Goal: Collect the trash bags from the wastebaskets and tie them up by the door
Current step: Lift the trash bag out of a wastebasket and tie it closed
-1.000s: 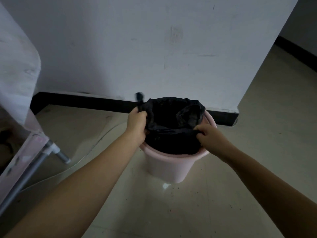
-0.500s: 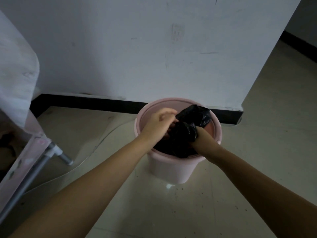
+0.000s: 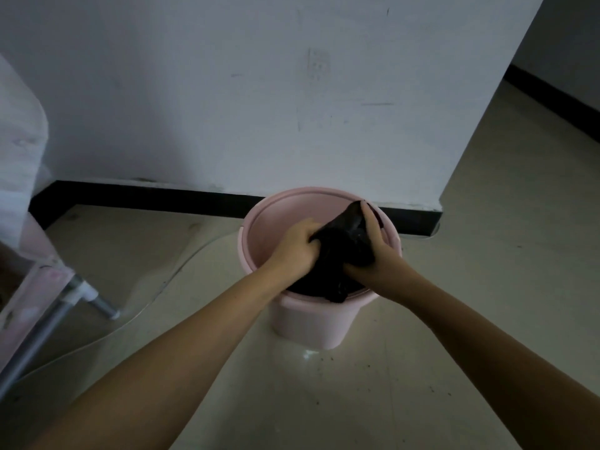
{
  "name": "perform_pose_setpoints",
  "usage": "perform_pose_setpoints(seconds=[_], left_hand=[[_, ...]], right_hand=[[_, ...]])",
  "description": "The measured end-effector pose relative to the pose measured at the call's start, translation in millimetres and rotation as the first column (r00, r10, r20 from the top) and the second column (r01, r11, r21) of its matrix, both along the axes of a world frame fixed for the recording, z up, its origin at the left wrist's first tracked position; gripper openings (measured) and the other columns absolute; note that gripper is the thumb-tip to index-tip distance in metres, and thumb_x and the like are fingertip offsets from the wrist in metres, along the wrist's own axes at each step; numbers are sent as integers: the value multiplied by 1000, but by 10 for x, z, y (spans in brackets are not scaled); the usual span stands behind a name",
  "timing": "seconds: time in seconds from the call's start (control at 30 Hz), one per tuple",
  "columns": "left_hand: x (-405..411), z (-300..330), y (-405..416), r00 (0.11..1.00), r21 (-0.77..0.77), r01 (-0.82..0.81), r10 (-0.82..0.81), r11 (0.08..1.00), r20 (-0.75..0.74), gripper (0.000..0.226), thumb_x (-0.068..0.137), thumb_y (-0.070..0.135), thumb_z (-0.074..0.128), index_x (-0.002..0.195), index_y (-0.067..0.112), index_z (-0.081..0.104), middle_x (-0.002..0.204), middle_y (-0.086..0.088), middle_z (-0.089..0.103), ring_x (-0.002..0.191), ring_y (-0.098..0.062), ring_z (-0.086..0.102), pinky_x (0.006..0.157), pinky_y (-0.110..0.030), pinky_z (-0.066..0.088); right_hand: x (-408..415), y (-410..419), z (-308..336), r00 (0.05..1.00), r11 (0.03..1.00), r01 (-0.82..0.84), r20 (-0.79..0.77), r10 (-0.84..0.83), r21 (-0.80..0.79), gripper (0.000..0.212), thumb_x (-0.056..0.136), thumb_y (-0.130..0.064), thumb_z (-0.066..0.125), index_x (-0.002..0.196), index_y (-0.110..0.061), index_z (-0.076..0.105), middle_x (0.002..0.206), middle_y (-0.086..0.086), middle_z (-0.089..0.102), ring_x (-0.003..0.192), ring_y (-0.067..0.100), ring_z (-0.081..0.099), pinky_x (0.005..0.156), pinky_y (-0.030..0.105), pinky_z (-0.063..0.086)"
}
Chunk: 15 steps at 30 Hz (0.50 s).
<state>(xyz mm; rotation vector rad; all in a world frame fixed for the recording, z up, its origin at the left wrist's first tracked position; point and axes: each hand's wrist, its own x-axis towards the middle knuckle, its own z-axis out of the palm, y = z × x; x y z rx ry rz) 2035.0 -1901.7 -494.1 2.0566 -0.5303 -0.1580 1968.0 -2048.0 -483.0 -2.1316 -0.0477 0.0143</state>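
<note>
Bag (image 3: 344,251), black and bunched, sits in the pink bin (image 3: 311,323) by the far wall; my left hand (image 3: 297,246) and right hand (image 3: 378,256) both grip its gathered top.

From where I watch, the pink bucket (image 3: 311,323) stands tight against the wall (image 3: 259,92) at twelve o'clock, so nothing passes behind it. Bare floor (image 3: 470,319) lies open from three round to six o'clock. At nine o'clock a metal chair leg (image 3: 97,303) and a clear hose (image 3: 181,271) crowd the floor.
</note>
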Motion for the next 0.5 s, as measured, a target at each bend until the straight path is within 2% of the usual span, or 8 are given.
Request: perform_pose_setpoints(seconds=[0.03,0.07,0.13,0.23,0.3,0.37,0.43,0.5], left_hand=[[-58,59,25,997,-8,60,-60,998,40,18,84,4,44,78,4,61,85,-13,61,84,-24,58,78,-33,45],[-99,99,49,990,8,125,-125,992,64,19,83,2,45,74,11,60,80,-5,58,80,-18,57,77,-30,44],[-128,154,104,973,64,221,-224,973,50,34,85,-6,45,69,22,57,76,8,55,76,-6,53,74,-23,40],[-81,222,267,984,-42,151,-154,988,-87,27,90,0,48,95,20,66,98,4,64,94,-8,58,89,-20,44],[125,77,443,992,-69,-123,121,990,-35,30,87,13,55,116,17,62,117,1,61,110,-11,57,99,-26,44],[283,-187,653,906,54,-416,418,908,-59,63,78,24,65,137,14,44,135,-12,51,123,-26,51,103,-43,44],[278,-442,804,713,108,-531,512,840,-478,93,66,36,75,144,14,30,143,-17,40,127,-34,45,95,-45,47],[184,-547,848,380,-11,-557,242,830,-893,94,66,45,75,144,17,30,146,-19,35,130,-42,41,85,-52,49]], right_hand=[[35,20,-11,997,996,-67,-32,66,-53,94,83,-4,63,149,-19,-1,137,4,43,119,16,49,99,27,42],[59,54,-14,992,987,-115,-67,108,-112,85,85,-6,62,149,-16,7,133,11,50,118,19,52,102,30,41],[86,139,20,985,939,-151,-124,118,-309,45,89,-9,56,133,-9,44,122,14,59,106,16,53,102,24,37],[146,206,34,998,874,-46,-66,16,-483,24,93,-7,46,112,-2,60,113,16,64,105,26,57,88,22,38],[196,183,55,994,922,73,-48,-99,-380,26,94,-6,43,114,0,59,112,17,64,108,30,57,92,31,42],[255,168,68,967,952,242,-33,-252,-186,27,94,-9,44,116,-3,58,107,10,64,104,26,58,87,31,45],[314,175,83,935,931,354,-54,-350,93,17,93,-12,49,105,-10,61,94,0,61,98,22,57,82,28,44],[360,207,201,928,834,366,-89,-362,413,17,92,-7,49,83,-16,58,77,-1,61,83,23,62,77,37,50]])
